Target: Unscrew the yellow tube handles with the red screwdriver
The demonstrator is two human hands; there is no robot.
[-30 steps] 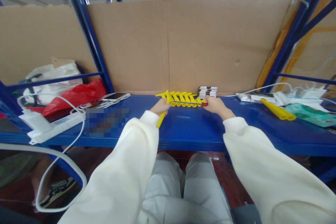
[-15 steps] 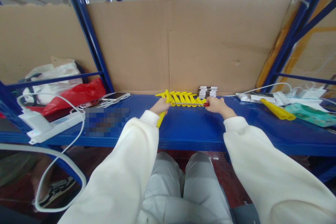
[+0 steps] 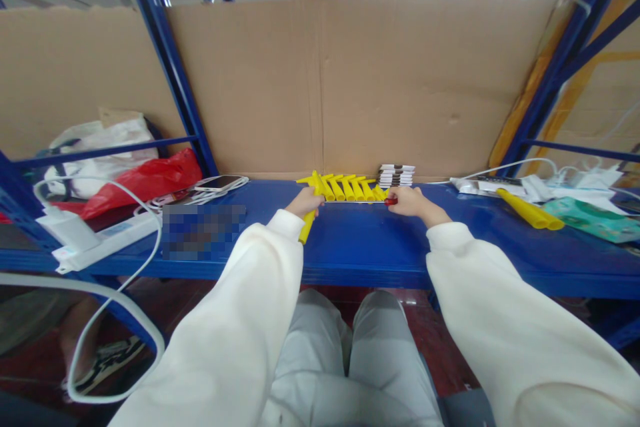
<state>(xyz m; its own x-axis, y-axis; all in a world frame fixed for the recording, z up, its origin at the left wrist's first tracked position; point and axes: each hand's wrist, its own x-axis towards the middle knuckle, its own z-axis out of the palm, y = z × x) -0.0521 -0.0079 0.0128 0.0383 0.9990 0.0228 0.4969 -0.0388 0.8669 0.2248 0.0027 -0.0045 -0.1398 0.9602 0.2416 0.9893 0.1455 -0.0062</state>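
Observation:
My left hand (image 3: 306, 202) is closed around a yellow branched plastic piece (image 3: 307, 227), whose tube-like lower end sticks out below the fingers. In my right hand (image 3: 411, 201) is a screwdriver by its red handle (image 3: 391, 201). Its thin metal shaft lies nearly level and points left, its tip end at the yellow piece by my left hand; exact contact is too small to see. Just behind the shaft, several similar yellow pieces (image 3: 350, 188) lie side by side in a row. A stack of small white boxes (image 3: 397, 175) with dark bands stands behind my right hand.
The blue shelf top (image 3: 367, 240) ends near my knees, with a cardboard panel (image 3: 390, 87) behind it. A power strip (image 3: 107, 240), white cables, a phone (image 3: 223, 183) and a red bag (image 3: 145, 183) lie left. Yellow tubes (image 3: 533, 210) and a green pack (image 3: 593, 217) lie right.
My right hand has shifted slightly left with the screwdriver, and the shaft sits a little lower. My left hand stays almost in place, the yellow piece slightly turned.

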